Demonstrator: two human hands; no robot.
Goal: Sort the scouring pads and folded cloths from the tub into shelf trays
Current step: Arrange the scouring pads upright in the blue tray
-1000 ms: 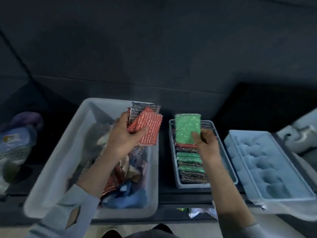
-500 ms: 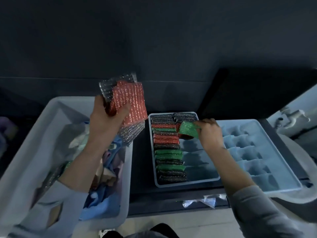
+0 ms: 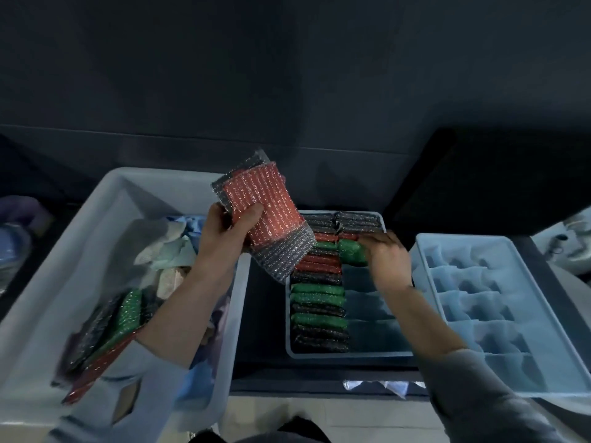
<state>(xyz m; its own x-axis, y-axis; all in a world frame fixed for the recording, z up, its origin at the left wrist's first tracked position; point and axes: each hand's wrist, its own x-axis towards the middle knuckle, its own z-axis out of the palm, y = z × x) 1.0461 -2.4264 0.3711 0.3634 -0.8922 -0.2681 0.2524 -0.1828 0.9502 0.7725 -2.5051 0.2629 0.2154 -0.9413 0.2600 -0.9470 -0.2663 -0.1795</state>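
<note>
Two scouring pads (image 3: 271, 219), red over silver-grey, fanned and tilted, gripped in the left hand (image 3: 228, 233) above the gap between tub and middle tray; thumb curled across the red face, fingers behind, lower grey corner hanging over the tray's near-left edge. One green pad (image 3: 351, 252) held on edge at the fingertips of the right hand (image 3: 388, 259), fingers curled down onto it, set into the right column of the middle tray (image 3: 351, 354) just below a red pad and some grey ones; hand blurred, so exact pinch hard to tell. Left column of that tray packed with pads standing on edge in bands of dark grey, red and green, from far end to near end; right column filled only at the far end, pale blue dividers bare below the green pad. Left of the tray, well apart across a dark strip of shelf, a large pale tub (image 3: 105, 199) holding crumpled folded cloths (image 3: 169, 247) in white, pale green and blue, with more pads (image 3: 128, 314) in green, dark grey and red leaning along its near-left side. Right of the middle tray, just beside it, a second light blue divided tray (image 3: 527, 388) with rows of open compartments. Grey sleeves (image 3: 479, 394) on both forearms. Dark wall (image 3: 287, 75) behind everything.
</note>
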